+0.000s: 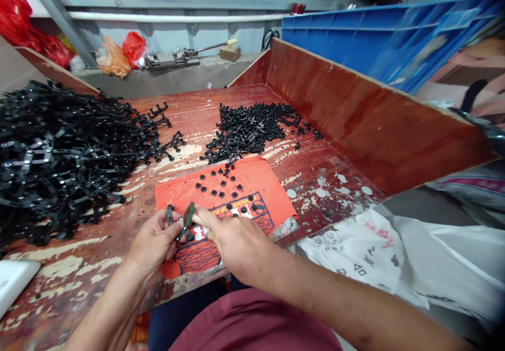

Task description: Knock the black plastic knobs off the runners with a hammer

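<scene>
My left hand [152,243] grips a black jointed plastic link [170,214] between thumb and fingers, above the front part of an orange printed cloth [252,174]. Wrapped round the light handle of a small hammer, my right hand [240,243] is just to the right. The dark hammer head [189,214] is close to my left fingertips and over the link's lower end; I cannot tell whether they touch. Several small black round caps [222,194] lie spread on the cloth, beyond both hands.
A large heap of black linked pieces [59,151] covers the left of the table, and a smaller pile of black parts [252,127] lies behind the cloth. A wooden side board [335,98] borders the right, with a blue crate [355,40] beyond. A white object [16,280] is at left.
</scene>
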Available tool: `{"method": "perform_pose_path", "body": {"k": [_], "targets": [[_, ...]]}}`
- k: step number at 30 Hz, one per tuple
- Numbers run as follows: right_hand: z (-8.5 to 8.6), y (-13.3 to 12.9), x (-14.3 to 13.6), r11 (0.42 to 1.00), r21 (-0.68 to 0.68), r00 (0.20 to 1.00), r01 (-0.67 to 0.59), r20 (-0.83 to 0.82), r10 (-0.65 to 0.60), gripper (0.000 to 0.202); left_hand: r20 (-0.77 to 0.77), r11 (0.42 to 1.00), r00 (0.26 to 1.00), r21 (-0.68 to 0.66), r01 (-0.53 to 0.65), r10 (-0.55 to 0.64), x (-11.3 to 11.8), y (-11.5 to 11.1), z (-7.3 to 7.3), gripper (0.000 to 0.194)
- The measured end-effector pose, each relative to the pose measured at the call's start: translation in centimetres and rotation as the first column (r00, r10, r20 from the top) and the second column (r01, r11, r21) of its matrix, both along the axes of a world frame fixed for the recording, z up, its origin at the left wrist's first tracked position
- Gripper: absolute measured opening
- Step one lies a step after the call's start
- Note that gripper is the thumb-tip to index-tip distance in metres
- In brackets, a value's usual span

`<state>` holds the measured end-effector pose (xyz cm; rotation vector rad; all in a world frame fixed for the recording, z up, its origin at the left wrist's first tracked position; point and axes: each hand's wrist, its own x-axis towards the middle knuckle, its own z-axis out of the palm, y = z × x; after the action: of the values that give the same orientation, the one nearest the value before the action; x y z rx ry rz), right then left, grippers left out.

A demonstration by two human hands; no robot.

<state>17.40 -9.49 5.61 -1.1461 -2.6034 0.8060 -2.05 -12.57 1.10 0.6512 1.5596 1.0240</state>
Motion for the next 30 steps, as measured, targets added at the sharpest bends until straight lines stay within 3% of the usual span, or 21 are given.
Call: {"method": "perform_pose_path", "body": {"k": [3, 7, 10, 17, 22, 25, 27, 30], "targets": [[0.0, 0.3, -0.3, 1.000, -0.015, 0.999, -0.007, 0.051, 0.008, 0.047, -0.004, 1.000, 1.000, 0.012, 0.025, -0.025, -0.3, -0.1, -0.4, 0.053], [1.5, 1.2, 0.5, 0.997, -0.044, 0.982, 0.067, -0.176, -0.074, 0.050, 0.044, 0.999, 0.998, 0.032, 0.034, -0.035, -0.9, -0.2, -0.7, 0.048], [2.4, 1.1, 1.7, 0.983, -0.134, 0.958, 0.124, -0.242, -0.153, 0.046, 0.187, 0.999, 0.982, 0.040, -0.007, -0.001, -1.4, -0.7, -0.2, 0.043], [0.3, 0.0, 1.4, 0.921, -0.333, 0.889, 0.203, -0.331, -0.316, 0.008, 0.477, 0.989, 0.868, -0.024, -0.143, 0.137, -1.3, -2.7, 1.8, 0.024], [-0.2, -0.6, -0.8, 0.826, -0.554, 0.795, 0.099, -0.456, -0.401, 0.003, 0.422, 0.968, 0.872, -0.120, -0.220, 0.250, 0.2, -3.9, 3.1, 0.020], [-0.2, -0.9, -2.0, 0.763, -0.647, 0.761, 0.013, -0.489, -0.427, 0.015, 0.407, 0.965, 0.875, -0.127, -0.229, 0.261, 0.9, -4.3, 3.5, 0.024], [-0.3, -1.1, -2.7, 0.753, -0.659, 0.743, 0.003, -0.502, -0.442, 0.021, 0.437, 0.969, 0.864, -0.111, -0.223, 0.249, 1.1, -4.5, 3.5, 0.031], [-0.7, -1.2, -3.5, 0.763, -0.646, 0.705, 0.013, -0.535, -0.466, 0.016, 0.484, 0.983, 0.856, -0.073, -0.171, 0.185, 1.6, -4.5, 3.3, 0.040]]}}
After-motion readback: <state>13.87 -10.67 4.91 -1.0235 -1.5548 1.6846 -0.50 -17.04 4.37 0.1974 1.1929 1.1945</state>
